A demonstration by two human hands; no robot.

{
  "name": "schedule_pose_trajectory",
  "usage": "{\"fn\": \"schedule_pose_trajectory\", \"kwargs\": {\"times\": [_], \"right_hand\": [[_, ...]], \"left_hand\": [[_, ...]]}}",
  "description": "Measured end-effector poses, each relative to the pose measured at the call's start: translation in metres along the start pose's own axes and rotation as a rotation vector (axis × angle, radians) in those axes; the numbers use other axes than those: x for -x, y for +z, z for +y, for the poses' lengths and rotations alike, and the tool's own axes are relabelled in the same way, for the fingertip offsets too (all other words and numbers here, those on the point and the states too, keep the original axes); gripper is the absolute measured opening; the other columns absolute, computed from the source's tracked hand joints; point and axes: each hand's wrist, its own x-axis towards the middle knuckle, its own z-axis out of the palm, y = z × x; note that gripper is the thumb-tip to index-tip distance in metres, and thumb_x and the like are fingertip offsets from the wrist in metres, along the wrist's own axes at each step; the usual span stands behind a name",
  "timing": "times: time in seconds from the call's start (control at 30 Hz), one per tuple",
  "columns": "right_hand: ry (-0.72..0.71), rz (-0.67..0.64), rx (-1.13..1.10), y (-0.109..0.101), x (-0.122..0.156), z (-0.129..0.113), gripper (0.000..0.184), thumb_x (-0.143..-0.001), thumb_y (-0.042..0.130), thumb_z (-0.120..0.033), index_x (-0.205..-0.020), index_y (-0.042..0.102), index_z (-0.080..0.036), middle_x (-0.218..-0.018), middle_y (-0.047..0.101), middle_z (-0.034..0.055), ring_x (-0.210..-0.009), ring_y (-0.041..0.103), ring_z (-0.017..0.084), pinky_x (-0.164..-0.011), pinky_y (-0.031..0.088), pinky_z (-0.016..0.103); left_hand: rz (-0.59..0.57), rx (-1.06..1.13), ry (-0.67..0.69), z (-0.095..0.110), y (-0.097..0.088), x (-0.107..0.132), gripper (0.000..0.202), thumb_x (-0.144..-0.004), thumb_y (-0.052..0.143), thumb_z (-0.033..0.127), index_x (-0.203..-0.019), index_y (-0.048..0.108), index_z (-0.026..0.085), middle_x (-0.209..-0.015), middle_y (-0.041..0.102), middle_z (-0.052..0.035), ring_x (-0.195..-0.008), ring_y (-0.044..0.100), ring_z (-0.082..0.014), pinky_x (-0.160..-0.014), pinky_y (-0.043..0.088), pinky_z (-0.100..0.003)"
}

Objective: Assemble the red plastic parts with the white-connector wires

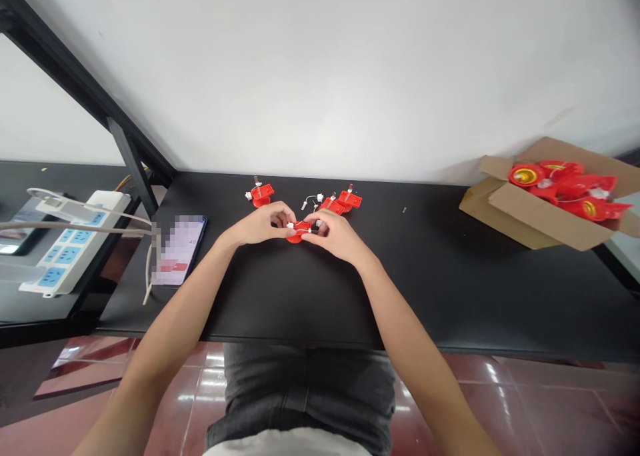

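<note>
My left hand [264, 223] and my right hand [334, 233] meet over the middle of the black table [450, 283]. Between their pinched fingers sits a small red plastic part [297, 233] with a thin white wire and white plug. Both hands grip it from either side, just above the tabletop. Behind them lie more red parts: one [261, 194] to the left, two [341, 203] to the right with a loose white wire.
A cardboard box [530, 206] with several red parts stands at the table's far right. A phone [179, 249] lies at the left. A white power strip [70, 243] rests on the neighbouring surface. A tiny screw [404, 210] lies near the wall.
</note>
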Motion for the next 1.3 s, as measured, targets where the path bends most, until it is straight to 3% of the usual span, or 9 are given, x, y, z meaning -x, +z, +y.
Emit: {"fn": "schedule_pose_trajectory", "kwargs": {"times": [0.17,0.33,0.67,0.87,1.07,1.17,1.3], "right_hand": [[0.037,-0.005,0.055,0.001,-0.001,0.0,0.021,-0.089,0.073,-0.034,-0.105,0.075,-0.022,-0.09,0.072,0.0021,-0.073,0.061,0.016,-0.071,0.048,0.032],[0.039,0.049,0.098,0.001,-0.002,-0.003,0.015,-0.087,0.075,-0.028,-0.1,0.076,-0.021,-0.085,0.073,0.0015,-0.07,0.061,0.016,-0.07,0.047,0.032],[0.026,0.082,0.125,0.003,-0.003,-0.002,0.013,-0.087,0.074,-0.028,-0.099,0.075,-0.021,-0.085,0.073,0.002,-0.07,0.062,0.016,-0.069,0.047,0.032],[0.041,0.086,0.142,0.004,-0.002,-0.002,0.014,-0.086,0.075,-0.027,-0.098,0.075,-0.022,-0.088,0.074,0.0028,-0.073,0.063,0.018,-0.071,0.049,0.033],[0.078,0.023,0.019,-0.009,0.001,0.001,0.041,-0.084,0.077,-0.033,-0.123,0.068,-0.022,-0.11,0.074,0.0061,-0.078,0.065,0.016,-0.079,0.055,0.035],[0.123,0.004,-0.021,-0.02,0.003,0.003,0.031,-0.084,0.075,-0.033,-0.112,0.067,-0.021,-0.103,0.074,0.0053,-0.073,0.064,0.015,-0.074,0.055,0.035],[0.15,-0.015,-0.07,-0.027,0.004,-0.001,0.014,-0.088,0.07,-0.031,-0.095,0.067,-0.02,-0.09,0.073,0.0034,-0.07,0.063,0.015,-0.069,0.054,0.033]], "left_hand": [[0.097,-0.08,0.151,-0.006,0.006,-0.005,0.032,-0.085,0.074,0.049,-0.093,0.071,0.018,-0.106,0.062,-0.0062,-0.086,0.064,-0.0161,-0.079,0.056,-0.034],[0.172,-0.293,0.25,-0.01,0.012,-0.007,0.021,-0.097,0.058,0.037,-0.097,0.069,0.02,-0.108,0.063,-0.0075,-0.092,0.062,-0.0187,-0.083,0.055,-0.036],[0.21,-0.177,0.165,-0.012,0.015,-0.01,0.025,-0.094,0.061,0.044,-0.096,0.068,0.02,-0.105,0.06,-0.0069,-0.093,0.061,-0.0189,-0.081,0.055,-0.034],[0.337,-0.084,0.095,-0.013,0.009,-0.011,0.035,-0.095,0.058,0.053,-0.1,0.064,0.019,-0.105,0.064,-0.0073,-0.088,0.062,-0.0184,-0.079,0.055,-0.034],[0.409,-0.282,0.083,-0.014,0.01,-0.011,0.037,-0.094,0.06,0.05,-0.112,0.068,0.019,-0.116,0.067,-0.0094,-0.1,0.063,-0.0224,-0.091,0.054,-0.04],[0.359,-0.251,0.141,-0.009,0.016,-0.009,0.044,-0.094,0.06,0.054,-0.121,0.066,0.019,-0.121,0.068,-0.0105,-0.112,0.063,-0.0248,-0.099,0.051,-0.041],[0.156,-0.258,0.187,-0.003,0.026,-0.005,0.049,-0.09,0.067,0.057,-0.125,0.066,0.022,-0.126,0.069,-0.009,-0.118,0.061,-0.0266,-0.109,0.044,-0.045]]}}
